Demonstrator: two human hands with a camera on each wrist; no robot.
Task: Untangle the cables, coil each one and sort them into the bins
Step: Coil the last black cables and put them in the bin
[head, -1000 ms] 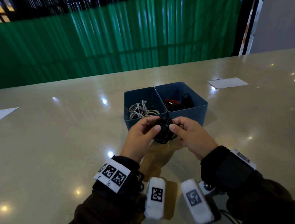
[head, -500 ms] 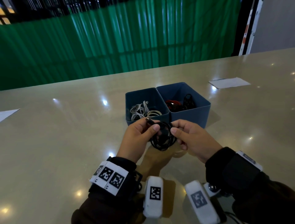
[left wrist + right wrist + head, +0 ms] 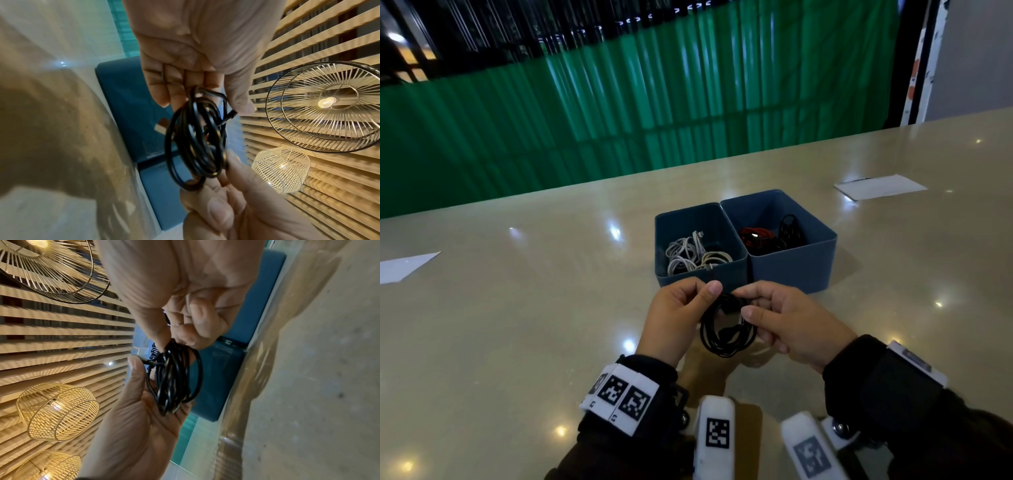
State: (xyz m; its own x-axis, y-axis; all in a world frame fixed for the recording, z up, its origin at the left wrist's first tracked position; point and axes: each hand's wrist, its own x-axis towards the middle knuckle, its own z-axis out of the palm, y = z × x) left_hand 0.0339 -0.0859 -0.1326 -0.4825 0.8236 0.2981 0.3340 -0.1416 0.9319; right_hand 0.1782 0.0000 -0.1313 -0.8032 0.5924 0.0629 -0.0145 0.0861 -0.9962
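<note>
Both hands, left hand and right hand, pinch coiled black cable above table, just before blue bins. Coiling near done; next, likely tuck loose plug end, drop coil among dark cables in right bin.

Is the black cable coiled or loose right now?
Coiled: the black cable hangs in round loops, held between left hand and right hand.

A glossy beige stone-look bench mirrors small ceiling lights. Two white paper sheets lie on it, one at the left edge, one far right. Behind runs a green ribbed curtain wall. Overhead, round wire-cage pendant lamps glow against a wooden slatted ceiling.
</note>
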